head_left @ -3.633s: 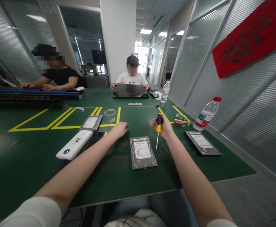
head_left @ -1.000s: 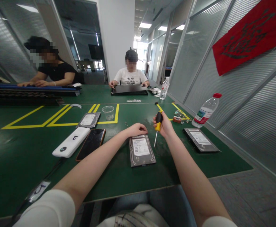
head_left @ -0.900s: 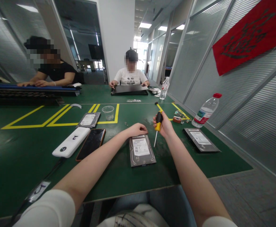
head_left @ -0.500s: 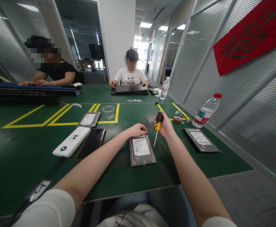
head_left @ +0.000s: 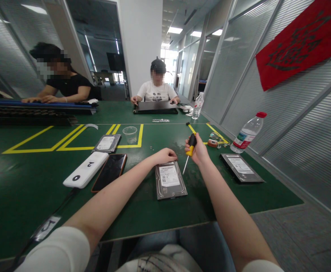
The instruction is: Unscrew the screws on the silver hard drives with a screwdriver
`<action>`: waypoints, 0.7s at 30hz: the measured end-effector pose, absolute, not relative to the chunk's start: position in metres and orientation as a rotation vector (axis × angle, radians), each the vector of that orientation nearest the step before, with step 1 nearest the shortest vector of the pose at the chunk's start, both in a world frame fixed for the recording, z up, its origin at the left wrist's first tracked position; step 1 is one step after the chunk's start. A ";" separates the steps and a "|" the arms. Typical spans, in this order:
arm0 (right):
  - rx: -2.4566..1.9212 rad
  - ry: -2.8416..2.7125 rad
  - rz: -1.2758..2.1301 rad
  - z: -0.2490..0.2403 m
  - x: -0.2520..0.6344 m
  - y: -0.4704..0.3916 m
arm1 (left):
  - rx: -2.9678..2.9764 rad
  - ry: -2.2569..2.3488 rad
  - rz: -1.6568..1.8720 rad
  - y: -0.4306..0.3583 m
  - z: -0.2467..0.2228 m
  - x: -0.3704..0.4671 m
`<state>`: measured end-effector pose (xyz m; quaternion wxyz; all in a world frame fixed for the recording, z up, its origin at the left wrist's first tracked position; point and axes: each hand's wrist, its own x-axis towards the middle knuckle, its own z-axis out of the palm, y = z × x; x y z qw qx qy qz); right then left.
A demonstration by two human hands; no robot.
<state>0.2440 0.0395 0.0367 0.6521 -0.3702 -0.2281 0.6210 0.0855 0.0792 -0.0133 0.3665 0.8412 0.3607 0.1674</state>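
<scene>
A silver hard drive [head_left: 169,179] with a white label lies flat on the green table in front of me. My left hand [head_left: 166,155] is at its far edge, fingers curled and closed against that edge; the fingertips are partly hidden. My right hand [head_left: 198,150] is wrapped round the yellow and black handle of a screwdriver [head_left: 192,145]. Its thin shaft points down and slightly left, with the tip close to the drive's right side, seemingly apart from it.
Left of me lie a phone [head_left: 109,173], a white power bank [head_left: 86,170] with a cable, and another hard drive [head_left: 106,143]. A plastic cup [head_left: 130,135] stands beyond. On the right are a third drive [head_left: 241,168], a bottle [head_left: 248,132] and glasses [head_left: 216,136]. Two people sit opposite.
The screwdriver has tilted a little, its tip shifting slightly left toward the hard drive. My left hand and the drive have stayed where they were.
</scene>
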 end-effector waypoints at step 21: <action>-0.641 -1.037 0.798 0.022 0.235 0.045 | 2.170 0.932 0.410 0.079 -0.012 0.083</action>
